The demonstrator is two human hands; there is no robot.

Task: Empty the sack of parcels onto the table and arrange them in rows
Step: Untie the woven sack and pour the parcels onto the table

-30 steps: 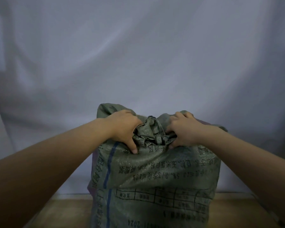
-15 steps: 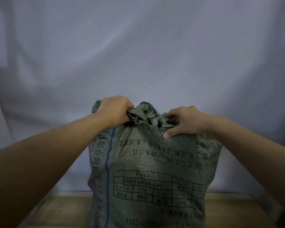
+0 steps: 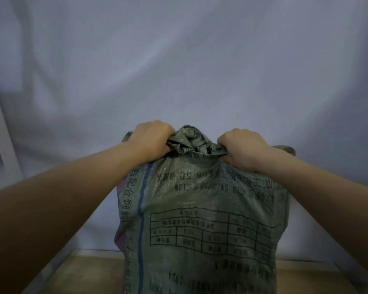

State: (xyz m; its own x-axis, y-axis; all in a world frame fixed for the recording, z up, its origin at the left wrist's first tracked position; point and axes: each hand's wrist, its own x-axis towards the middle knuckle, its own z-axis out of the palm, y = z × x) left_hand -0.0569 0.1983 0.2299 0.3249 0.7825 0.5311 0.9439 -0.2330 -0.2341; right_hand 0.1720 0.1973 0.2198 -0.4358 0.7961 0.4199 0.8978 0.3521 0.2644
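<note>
A full grey-green woven sack (image 3: pixel 200 209) with upside-down black print and a blue stripe stands upright in front of me on a wooden table (image 3: pixel 89 272). Its top is bunched into a crumpled knot (image 3: pixel 189 139). My left hand (image 3: pixel 151 139) grips the bunched fabric on the knot's left side. My right hand (image 3: pixel 242 147) grips it on the right side. The parcels are hidden inside the sack.
A pale grey cloth backdrop (image 3: pixel 179 60) hangs close behind the table. A white frame or shelf edge (image 3: pixel 0 132) shows at the far left. The table's wood shows on both sides of the sack at the bottom of the view.
The sack has risen in my view, showing more of its printed front. Both hands stayed on the bunched top, shifting their hold and closing tighter on it.
</note>
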